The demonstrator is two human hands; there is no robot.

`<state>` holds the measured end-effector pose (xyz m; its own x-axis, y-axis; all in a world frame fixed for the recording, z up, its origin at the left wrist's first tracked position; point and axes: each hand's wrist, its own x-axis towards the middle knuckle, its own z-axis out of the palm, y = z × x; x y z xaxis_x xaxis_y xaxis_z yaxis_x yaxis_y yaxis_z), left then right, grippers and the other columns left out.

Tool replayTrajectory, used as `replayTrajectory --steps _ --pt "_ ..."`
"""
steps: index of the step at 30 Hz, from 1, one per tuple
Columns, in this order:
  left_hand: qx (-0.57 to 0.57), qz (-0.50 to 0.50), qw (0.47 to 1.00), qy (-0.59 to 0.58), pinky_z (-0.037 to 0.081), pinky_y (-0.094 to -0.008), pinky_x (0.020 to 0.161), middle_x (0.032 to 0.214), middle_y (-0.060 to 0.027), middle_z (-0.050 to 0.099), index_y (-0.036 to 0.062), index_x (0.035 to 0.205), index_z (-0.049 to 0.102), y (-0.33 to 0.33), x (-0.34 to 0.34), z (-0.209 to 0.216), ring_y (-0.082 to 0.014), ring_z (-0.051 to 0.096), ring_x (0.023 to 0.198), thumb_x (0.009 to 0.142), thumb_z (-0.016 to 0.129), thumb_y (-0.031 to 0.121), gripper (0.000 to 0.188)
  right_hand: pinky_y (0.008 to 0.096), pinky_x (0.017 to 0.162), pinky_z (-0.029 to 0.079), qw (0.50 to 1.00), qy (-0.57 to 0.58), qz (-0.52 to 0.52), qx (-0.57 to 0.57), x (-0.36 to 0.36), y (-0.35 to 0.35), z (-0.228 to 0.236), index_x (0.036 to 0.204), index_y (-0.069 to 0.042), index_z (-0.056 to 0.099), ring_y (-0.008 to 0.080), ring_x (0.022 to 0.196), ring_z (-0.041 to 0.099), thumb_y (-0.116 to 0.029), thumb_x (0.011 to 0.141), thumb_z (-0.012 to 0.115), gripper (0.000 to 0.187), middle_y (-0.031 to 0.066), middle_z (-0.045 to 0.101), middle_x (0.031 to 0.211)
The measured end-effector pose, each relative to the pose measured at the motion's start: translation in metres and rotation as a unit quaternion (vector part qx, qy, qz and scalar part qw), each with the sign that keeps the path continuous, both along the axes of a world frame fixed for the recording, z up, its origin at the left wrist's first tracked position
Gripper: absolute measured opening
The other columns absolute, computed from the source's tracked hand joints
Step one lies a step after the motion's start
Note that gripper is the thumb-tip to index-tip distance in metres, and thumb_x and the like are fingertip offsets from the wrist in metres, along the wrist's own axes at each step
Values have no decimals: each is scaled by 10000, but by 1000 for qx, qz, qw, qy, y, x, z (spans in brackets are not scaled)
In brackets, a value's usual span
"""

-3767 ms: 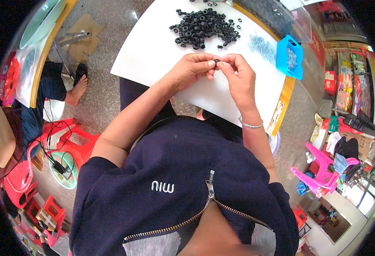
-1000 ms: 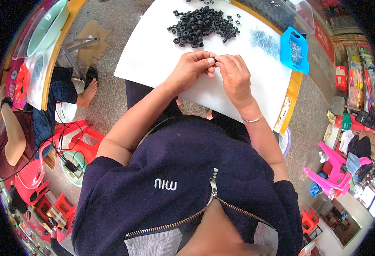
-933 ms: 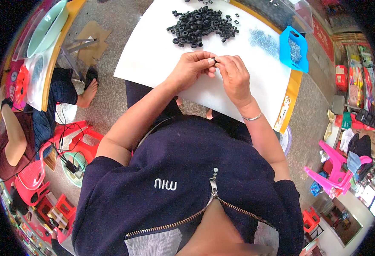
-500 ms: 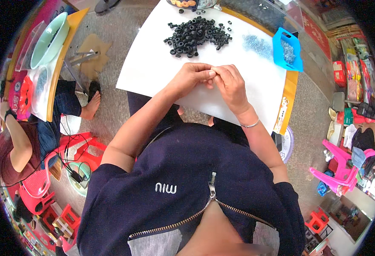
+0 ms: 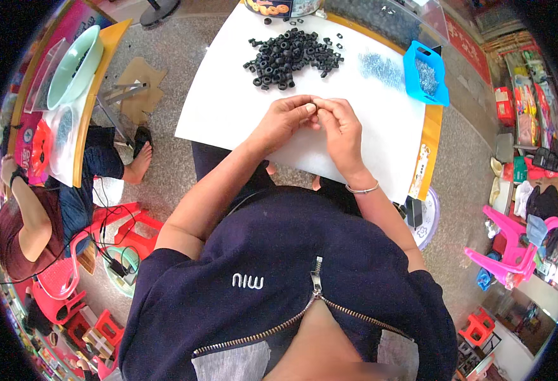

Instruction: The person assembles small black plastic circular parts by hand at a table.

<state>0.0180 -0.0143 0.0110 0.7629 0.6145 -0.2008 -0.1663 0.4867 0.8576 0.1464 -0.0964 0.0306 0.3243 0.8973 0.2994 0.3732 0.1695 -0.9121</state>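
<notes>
Over the near part of the white tabletop (image 5: 221, 95), my left hand (image 5: 288, 119) and my right hand (image 5: 343, 133) meet fingertip to fingertip. Both are closed in a pinch. A tiny dark bit shows between the fingertips, too covered to name. Beyond my hands lies a heap of small black ring-shaped parts (image 5: 285, 57), with a few strays around it. To its right is a scatter of tiny clear bluish pieces (image 5: 380, 70). More of these pieces sit in a blue plastic tray (image 5: 439, 94) at the table's right edge.
A round tin (image 5: 272, 6) stands at the table's far edge beside a clear box (image 5: 387, 22). At left, another person sits by a second table holding a pale green basin (image 5: 94, 54). Red stools (image 5: 136, 232) and cables are on the left; a pink stool (image 5: 514, 244) is at right.
My hands stay pinched together, with the right fingers slightly shifted and a dark bit now showing between them. The person at left has moved their arm a little.
</notes>
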Motion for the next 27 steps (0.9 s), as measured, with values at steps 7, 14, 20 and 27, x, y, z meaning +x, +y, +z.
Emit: replayTrajectory --steps 7,14,20,27 --pt "-16 29 999 -9 472 -245 780 947 -54 600 -47 1230 499 -10 5 -6 -114 572 835 950 482 124 329 272 746 477 982 173 -30 -70 -6 9 -7 1056 17 584 151 847 584 -205 960 481 263 100 587 994" --pt "-72 49 996 -6 477 -242 743 1013 -57 594 -7 1196 532 -35 15 20 -111 568 876 944 483 135 293 289 809 446 987 140 -37 -62 -14 7 -4 986 20 587 185 862 578 -266 977 434 324 110 631 924" --pt "-27 39 998 30 356 -235 538 782 1 548 -1 1054 567 -31 22 34 -55 437 623 947 500 208 244 233 703 448 993 104 -50 -12 -10 7 0 1000 10 591 100 765 534 -208 976 443 264 57 589 919" --pt "-96 -7 993 -62 400 -246 576 776 -27 546 12 1038 563 -13 6 15 -107 464 620 965 470 320 330 235 776 467 988 119 91 -30 14 -2 11 1055 3 590 99 925 544 -34 887 554 176 53 522 1107"
